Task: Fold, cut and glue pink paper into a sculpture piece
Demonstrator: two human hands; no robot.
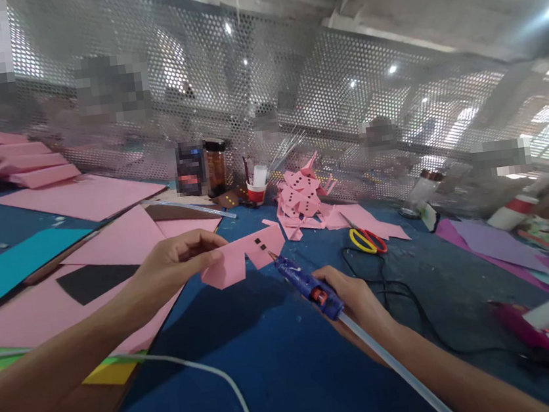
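Note:
Between the thumb and fingers of my left hand [181,259] is the left end of a folded pink paper piece [229,264], held above the blue table. Small black squares [259,243] sit near its right end, and a notch cuts into its lower edge. My right hand [351,293] is closed around a blue glue gun [308,285] with a long clear glue stick [391,358] coming out of its back. The gun's nozzle points at the paper beside the black squares; whether it touches cannot be made out.
Pink cut-outs with black dots [298,197] are heaped behind the paper. Yellow-and-red scissors [368,240] lie right of them, above a black cord [414,302]. Pink sheets [110,244] cover the left, a magenta power strip [547,340] the right. A perforated metal screen [222,93] stands behind.

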